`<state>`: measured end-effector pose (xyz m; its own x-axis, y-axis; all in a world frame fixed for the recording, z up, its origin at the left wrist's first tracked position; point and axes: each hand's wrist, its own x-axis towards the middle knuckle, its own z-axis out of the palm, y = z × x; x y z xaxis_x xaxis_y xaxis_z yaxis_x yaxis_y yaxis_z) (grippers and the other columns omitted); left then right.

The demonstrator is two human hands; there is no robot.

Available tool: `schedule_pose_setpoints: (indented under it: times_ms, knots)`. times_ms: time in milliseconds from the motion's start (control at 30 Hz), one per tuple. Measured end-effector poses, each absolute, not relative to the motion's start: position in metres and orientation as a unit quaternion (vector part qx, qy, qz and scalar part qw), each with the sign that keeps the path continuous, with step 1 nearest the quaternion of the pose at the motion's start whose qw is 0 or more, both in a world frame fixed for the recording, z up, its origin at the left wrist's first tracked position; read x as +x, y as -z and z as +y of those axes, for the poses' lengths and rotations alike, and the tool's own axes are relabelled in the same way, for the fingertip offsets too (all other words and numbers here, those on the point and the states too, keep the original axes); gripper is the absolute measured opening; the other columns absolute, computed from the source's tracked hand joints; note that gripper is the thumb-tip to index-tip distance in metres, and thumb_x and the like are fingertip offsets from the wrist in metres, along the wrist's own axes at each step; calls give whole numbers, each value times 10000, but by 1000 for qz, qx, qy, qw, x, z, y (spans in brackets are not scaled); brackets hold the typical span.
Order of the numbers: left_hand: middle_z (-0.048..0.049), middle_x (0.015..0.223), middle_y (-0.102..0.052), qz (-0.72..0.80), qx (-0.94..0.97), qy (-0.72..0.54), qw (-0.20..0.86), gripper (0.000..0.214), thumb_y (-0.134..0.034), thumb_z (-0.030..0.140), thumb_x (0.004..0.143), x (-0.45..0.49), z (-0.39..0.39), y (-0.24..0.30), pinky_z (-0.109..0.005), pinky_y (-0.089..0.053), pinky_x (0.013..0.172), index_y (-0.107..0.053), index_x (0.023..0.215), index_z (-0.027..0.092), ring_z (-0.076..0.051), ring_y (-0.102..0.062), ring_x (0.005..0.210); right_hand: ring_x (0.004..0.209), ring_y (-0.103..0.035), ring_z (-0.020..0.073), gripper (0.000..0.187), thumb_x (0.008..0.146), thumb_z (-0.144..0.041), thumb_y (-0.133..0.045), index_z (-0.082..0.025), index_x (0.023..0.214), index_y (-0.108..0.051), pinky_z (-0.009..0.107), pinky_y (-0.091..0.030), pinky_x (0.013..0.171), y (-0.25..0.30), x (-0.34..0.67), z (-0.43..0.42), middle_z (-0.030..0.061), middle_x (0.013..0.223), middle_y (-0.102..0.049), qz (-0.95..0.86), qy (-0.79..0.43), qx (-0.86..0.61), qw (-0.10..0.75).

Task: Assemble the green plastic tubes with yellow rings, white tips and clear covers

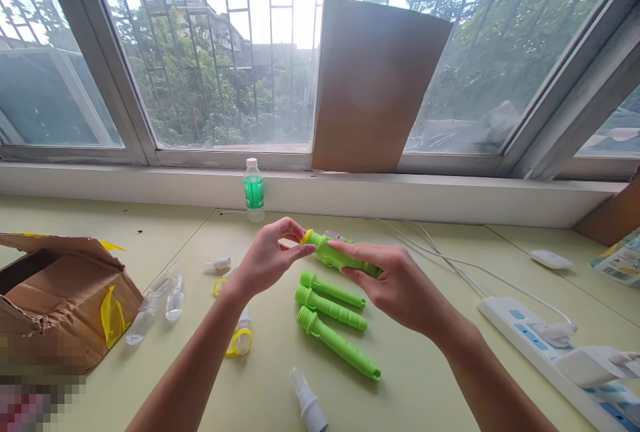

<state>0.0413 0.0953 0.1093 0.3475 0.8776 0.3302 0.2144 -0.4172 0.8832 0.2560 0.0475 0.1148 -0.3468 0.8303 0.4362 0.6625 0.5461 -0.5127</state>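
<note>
Green tube (336,257) in both hands (265,253) (395,275)

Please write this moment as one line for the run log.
right hand: holds green tube | left hand: at tube's yellow ring | nearer: three more green tubes | behind: green-labelled bottle

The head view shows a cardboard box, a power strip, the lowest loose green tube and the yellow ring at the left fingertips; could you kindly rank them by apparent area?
1. Cardboard box
2. Power strip
3. Lowest loose green tube
4. Yellow ring
</note>
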Motion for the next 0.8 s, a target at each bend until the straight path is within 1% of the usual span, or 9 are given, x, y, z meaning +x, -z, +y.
schedule_pose_setpoints:
  times_ms: [133, 300, 467, 633, 700, 733, 800]
  knots:
    - [-47, 945, -637, 377, 727, -446, 361, 250, -641, 397, 799, 44, 94, -109, -310, -529, 769, -563, 879, 173, -182, -625, 913, 1099, -614, 273, 435, 831, -145, -559, -255, 1249, -606, 321, -559, 810, -117, 257, 47, 19, 1199, -664, -798, -159, -455, 361]
    - [-52, 1009, -632, 374, 726, -458, 351, 263, -642, 409, 799, 44, 94, -109, -326, -531, 808, -547, 903, 187, -193, -618, 978, 1013, -649, 302, 427, 816, -196, -594, -261, 1237, -619, 336, -569, 747, -120, 256, 45, 17, 1171, -677, -775, -193, -480, 363]
    - [-58, 991, -645, 371, 723, -463, 354, 270, -642, 421, 796, 43, 94, -109, -339, -538, 807, -532, 853, 182, -195, -629, 955, 922, -674, 282, 416, 814, -230, -602, -267, 1229, -626, 313, -560, 671, -121, 254, 46, 21, 1194, -664, -765, -209, -485, 369]
    - [-58, 1001, -663, 373, 716, -478, 347, 260, -652, 408, 791, 45, 94, -108, -343, -546, 807, -533, 838, 181, -174, -653, 884, 946, -657, 271, 405, 813, -238, -608, -261, 1216, -637, 296, -536, 695, -122, 253, 44, 24, 1134, -699, -757, -223, -483, 380]
    - [-55, 1008, -666, 371, 712, -491, 337, 255, -650, 406, 793, 47, 93, -108, -343, -548, 809, -539, 831, 180, -162, -660, 847, 931, -650, 260, 405, 816, -249, -609, -263, 1221, -634, 288, -520, 689, -122, 253, 43, 26, 1140, -695, -753, -228, -485, 382]
    - [-53, 1003, -668, 369, 712, -498, 331, 253, -647, 407, 794, 47, 93, -108, -341, -550, 806, -544, 831, 180, -158, -662, 833, 889, -649, 246, 406, 818, -260, -611, -268, 1223, -631, 283, -509, 671, -121, 254, 43, 26, 1144, -693, -750, -231, -488, 382]
    - [-49, 984, -670, 364, 712, -509, 320, 252, -642, 410, 798, 48, 93, -108, -340, -552, 804, -552, 837, 178, -153, -664, 814, 721, -620, 188, 411, 822, -295, -615, -284, 1233, -623, 268, -477, 596, -120, 254, 44, 25, 1125, -698, -743, -239, -499, 377]
